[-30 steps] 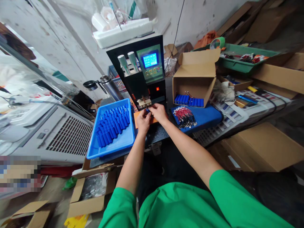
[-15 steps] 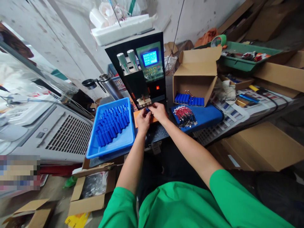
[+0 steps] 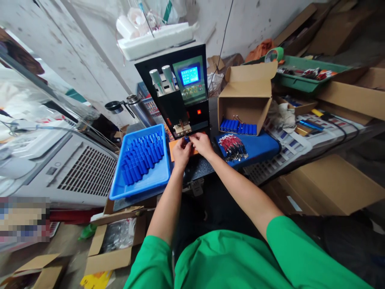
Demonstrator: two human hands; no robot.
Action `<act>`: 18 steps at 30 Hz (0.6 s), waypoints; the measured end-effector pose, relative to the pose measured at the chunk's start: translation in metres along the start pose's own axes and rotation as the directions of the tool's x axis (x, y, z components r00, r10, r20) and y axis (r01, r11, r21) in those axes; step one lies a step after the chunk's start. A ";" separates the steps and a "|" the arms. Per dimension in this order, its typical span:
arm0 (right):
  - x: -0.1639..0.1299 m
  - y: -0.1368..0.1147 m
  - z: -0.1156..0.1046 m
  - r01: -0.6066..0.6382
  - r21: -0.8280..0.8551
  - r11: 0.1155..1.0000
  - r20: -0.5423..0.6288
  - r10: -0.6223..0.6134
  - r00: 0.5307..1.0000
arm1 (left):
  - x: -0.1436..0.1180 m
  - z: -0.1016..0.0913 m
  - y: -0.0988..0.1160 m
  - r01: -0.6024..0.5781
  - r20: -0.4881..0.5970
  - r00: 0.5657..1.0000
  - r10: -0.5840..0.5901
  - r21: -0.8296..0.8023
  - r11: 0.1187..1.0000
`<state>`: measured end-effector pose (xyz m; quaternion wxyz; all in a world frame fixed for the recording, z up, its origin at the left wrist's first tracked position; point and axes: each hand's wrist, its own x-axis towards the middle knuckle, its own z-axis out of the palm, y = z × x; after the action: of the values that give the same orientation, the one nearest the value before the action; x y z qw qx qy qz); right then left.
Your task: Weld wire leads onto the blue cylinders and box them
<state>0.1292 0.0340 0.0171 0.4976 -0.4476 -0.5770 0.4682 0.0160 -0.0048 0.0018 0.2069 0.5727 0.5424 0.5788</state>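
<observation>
A green tray [image 3: 303, 82] of tools sits at the upper right, above flat cardboard boxes [image 3: 333, 188] at the right edge. A steel flask [image 3: 141, 109] stands left of centre, with a white vented unit [image 3: 75, 172] at the left.

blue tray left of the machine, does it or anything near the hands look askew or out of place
The blue tray hangs past the bench's front edge, its near corner unsupported, and sits skewed to the machine. The cells inside lie in rows, none spilled. The left hand and right hand meet on a small blue cell under the electrodes.
</observation>
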 end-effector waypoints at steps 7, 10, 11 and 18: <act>-0.028 -0.010 -0.022 0.207 -0.367 0.907 -0.016 -0.229 0.973 | -0.003 -0.003 -0.012 0.041 0.043 0.998 -0.042 0.018 0.999; -0.038 -0.020 -0.034 0.360 -0.575 0.735 0.012 -0.432 0.902 | -0.004 -0.004 -0.017 0.034 0.086 0.996 -0.034 0.001 0.999; -0.038 -0.024 -0.036 0.400 -0.618 0.677 0.053 -0.472 0.880 | -0.004 -0.005 -0.018 0.015 0.096 0.995 -0.014 -0.007 1.000; -0.031 -0.032 -0.033 0.485 -0.701 0.523 0.308 -0.391 0.867 | 0.002 -0.008 -0.015 -0.069 0.132 0.989 0.065 0.024 0.997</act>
<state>0.1631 0.0018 0.0457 0.3315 -0.4267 -0.8389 0.0663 0.0029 -0.0011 -0.0084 0.2145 0.6302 0.5162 0.5389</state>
